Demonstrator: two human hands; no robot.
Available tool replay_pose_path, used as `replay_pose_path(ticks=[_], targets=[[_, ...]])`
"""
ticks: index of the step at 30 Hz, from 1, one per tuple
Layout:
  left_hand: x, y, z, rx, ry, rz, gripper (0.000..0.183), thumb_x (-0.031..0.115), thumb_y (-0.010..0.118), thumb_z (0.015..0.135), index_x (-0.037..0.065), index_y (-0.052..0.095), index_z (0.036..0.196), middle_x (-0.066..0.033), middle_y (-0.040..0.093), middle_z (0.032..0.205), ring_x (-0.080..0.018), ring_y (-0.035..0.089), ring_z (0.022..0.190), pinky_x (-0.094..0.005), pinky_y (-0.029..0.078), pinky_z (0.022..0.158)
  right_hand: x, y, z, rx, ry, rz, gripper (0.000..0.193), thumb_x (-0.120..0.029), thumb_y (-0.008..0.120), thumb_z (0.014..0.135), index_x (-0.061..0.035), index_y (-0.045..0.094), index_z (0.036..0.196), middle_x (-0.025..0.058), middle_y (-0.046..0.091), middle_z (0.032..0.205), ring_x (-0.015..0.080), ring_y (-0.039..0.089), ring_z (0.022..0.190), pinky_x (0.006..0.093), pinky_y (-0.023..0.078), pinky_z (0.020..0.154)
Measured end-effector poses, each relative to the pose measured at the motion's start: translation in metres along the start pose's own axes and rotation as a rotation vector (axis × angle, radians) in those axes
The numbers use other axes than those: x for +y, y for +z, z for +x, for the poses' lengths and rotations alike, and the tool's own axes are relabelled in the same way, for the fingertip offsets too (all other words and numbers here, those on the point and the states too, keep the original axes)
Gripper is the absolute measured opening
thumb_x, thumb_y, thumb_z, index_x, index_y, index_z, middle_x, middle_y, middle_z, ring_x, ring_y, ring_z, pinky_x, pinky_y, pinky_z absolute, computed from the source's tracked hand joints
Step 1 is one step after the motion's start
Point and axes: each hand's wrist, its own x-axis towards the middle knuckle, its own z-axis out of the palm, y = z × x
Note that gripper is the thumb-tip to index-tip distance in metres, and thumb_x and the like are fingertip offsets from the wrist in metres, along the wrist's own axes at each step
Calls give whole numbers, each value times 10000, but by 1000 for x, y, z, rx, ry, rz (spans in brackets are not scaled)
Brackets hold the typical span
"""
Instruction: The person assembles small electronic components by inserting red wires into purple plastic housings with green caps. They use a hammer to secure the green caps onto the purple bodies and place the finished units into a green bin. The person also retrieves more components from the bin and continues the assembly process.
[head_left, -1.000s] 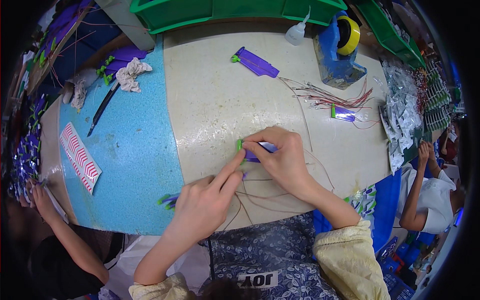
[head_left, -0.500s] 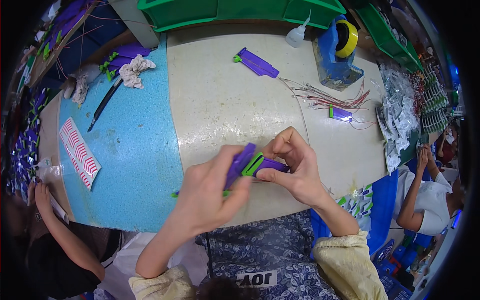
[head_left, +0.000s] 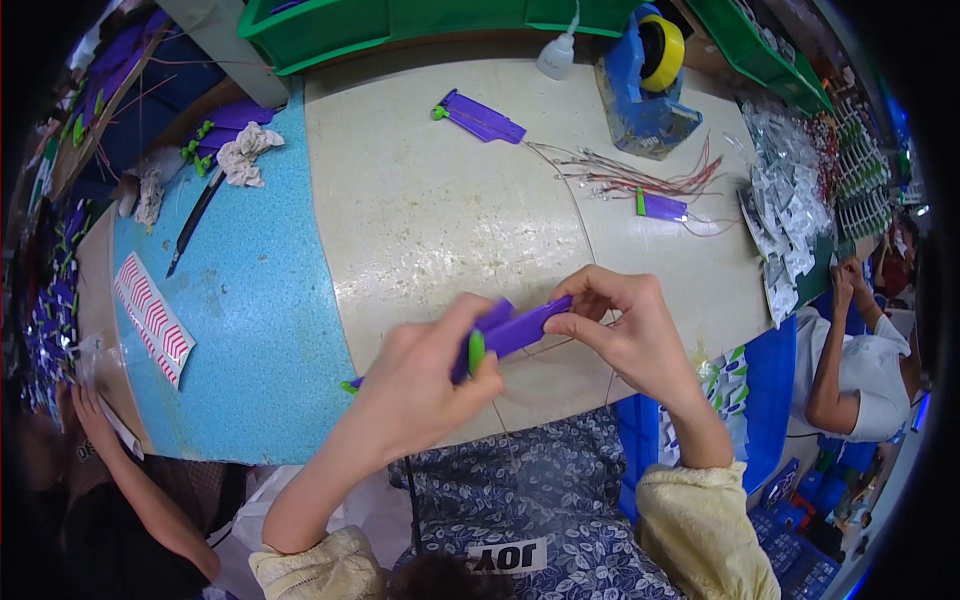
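Between my hands is a purple plastic piece [head_left: 527, 329] with a green end [head_left: 476, 352]. My left hand [head_left: 420, 380] is closed around its green end and around a second purple part [head_left: 494, 315] behind it; how the two meet is hidden and slightly blurred. At the other end, the thumb and fingers of my right hand [head_left: 625, 325] pinch the purple piece's tip. Thin wires trail beneath the hands. A green tip [head_left: 350, 386] pokes out left of my left hand. Farther off lie a purple piece with a green knob [head_left: 484, 118] and a smaller purple-and-green one [head_left: 664, 206].
A wire bundle [head_left: 640, 172] lies right of centre. Behind stand a tape dispenser [head_left: 640, 115], a squeeze bottle [head_left: 556, 56] and a green bin [head_left: 400, 30]. A knife [head_left: 194, 225] and a striped sticker sheet [head_left: 152, 315] lie on the blue mat [head_left: 260, 300]. Co-workers sit on both sides.
My right hand has moved slightly right, from near the green end to the purple piece's far tip. The piece now stretches between both hands. The whole view has shifted a little.
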Motion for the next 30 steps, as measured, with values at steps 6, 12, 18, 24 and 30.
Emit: replay_pose_path(ticks=[6,12,18,24,30], targets=[[14,3,17,-138,32,68,222,190,669,919,45,604,1074,-158,637,685,-275,624,560,-376,462,533,-18,2,-7,182,-234,-189,152,-30,779,788,7,705,915,84,630,714,120,555,577,296,435,539],[14,-21,17,-261,-376,-651,231,219,639,981,-11,658,994,-97,712,761,-88,596,537,-229,434,482,-7,-25,1,467,-365,-148,53,-23,775,803,-1,733,825,20,504,661,96,428,557,273,332,494],[-2,-18,15,-194,-574,-842,269,236,667,937,-23,642,1005,-147,695,715,-139,588,457,-245,455,431,-12,0,-10,122,-688,-130,141,-99,838,743,-12,750,811,87,638,737,186,562,646,314,427,587],[-2,-33,9,-71,-581,-774,269,242,649,943,-22,614,981,-156,671,682,-172,580,430,-268,455,415,10,-3,143,483,-496,-334,422,-274,780,832,39,683,1098,187,700,1025,338,619,978,417,474,870],[-7,-38,-1,49,-625,-874,281,271,645,941,-6,615,972,-143,657,660,-186,570,407,-286,471,408,7,14,145,673,-632,-474,419,-343,712,883,41,663,1042,216,672,1000,370,594,1005,466,436,924]])
